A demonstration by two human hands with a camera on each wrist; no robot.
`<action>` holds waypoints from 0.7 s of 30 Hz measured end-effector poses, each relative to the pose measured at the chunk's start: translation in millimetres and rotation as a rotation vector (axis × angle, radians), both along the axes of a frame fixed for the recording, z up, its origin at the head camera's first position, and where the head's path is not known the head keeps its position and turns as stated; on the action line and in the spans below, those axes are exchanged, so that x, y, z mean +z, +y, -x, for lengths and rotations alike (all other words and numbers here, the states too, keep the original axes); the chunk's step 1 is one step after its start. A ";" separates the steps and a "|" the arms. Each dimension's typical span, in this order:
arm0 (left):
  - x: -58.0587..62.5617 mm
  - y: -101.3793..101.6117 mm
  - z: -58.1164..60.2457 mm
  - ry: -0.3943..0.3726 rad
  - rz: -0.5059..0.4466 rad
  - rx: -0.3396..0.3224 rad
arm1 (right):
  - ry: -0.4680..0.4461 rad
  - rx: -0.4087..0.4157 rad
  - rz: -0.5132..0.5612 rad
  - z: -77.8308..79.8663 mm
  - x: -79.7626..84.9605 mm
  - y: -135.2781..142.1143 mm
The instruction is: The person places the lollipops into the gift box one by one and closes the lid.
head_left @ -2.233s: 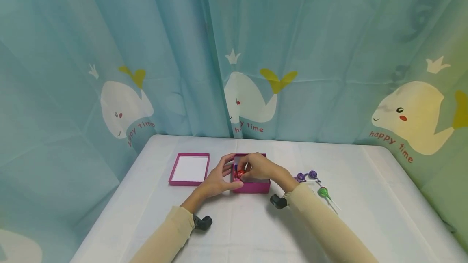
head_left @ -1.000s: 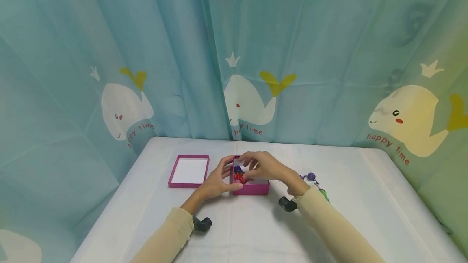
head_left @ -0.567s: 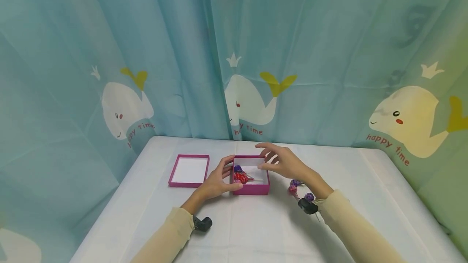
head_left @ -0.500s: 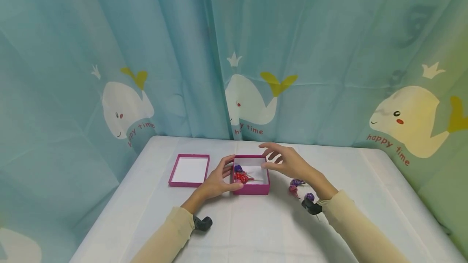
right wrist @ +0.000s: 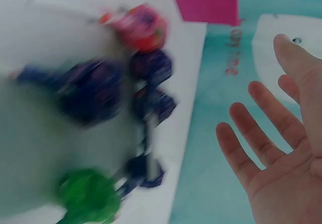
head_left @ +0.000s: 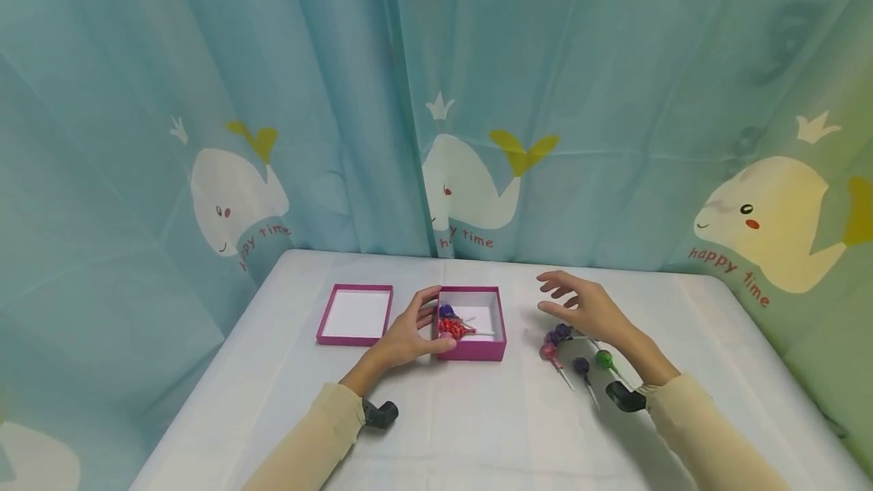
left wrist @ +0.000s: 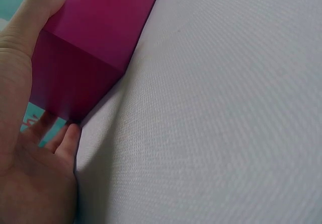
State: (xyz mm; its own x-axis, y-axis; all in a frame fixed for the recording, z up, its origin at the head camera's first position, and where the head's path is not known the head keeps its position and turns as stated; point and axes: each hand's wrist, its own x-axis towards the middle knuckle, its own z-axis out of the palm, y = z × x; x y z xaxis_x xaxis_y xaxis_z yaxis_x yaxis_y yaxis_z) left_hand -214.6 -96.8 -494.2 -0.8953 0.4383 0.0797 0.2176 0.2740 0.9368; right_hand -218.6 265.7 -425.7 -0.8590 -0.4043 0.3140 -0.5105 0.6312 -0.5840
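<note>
A magenta box (head_left: 472, 351) stands uncovered in the middle of the table, its inside white. My left hand (head_left: 401, 338) grips its left side, thumb at the front and fingers behind. Inside lie red-wrapped lollipops (head_left: 453, 328) and a purple one (head_left: 446, 311), sticks pointing right. My right hand (head_left: 588, 311) hovers right of the box, fingers spread and holding nothing. Around and below it lie several more lollipops: a pink one (head_left: 549, 351), a dark purple one (head_left: 581, 366), a green one (head_left: 604, 359) and a purple cluster (head_left: 558, 333), blurred in the right wrist view.
Left of the box lies its shallow magenta lid (head_left: 355, 341), white side up. A white cloth (head_left: 464, 430) covers the table. Behind it hangs a blue-green curtain (head_left: 355, 97) printed with whales.
My right hand was down in the box among the lollipops; it has come out and moved right, above the loose lollipops. The left hand has stayed on the box.
</note>
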 end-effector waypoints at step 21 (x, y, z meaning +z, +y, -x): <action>-0.1 -2.3 3.3 0.014 -0.036 -0.035 | -0.136 -0.187 -0.083 -12.9 -27.5 55.7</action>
State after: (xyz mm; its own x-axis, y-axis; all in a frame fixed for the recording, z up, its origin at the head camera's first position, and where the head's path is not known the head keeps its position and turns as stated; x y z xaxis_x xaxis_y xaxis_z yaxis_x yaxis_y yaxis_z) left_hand -217.9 -99.1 -494.3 -0.8784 0.4655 0.1088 0.2397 0.2320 0.9427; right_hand -205.7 321.4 -453.2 -0.9534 -0.2536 0.1632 -0.3006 0.7558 -0.5818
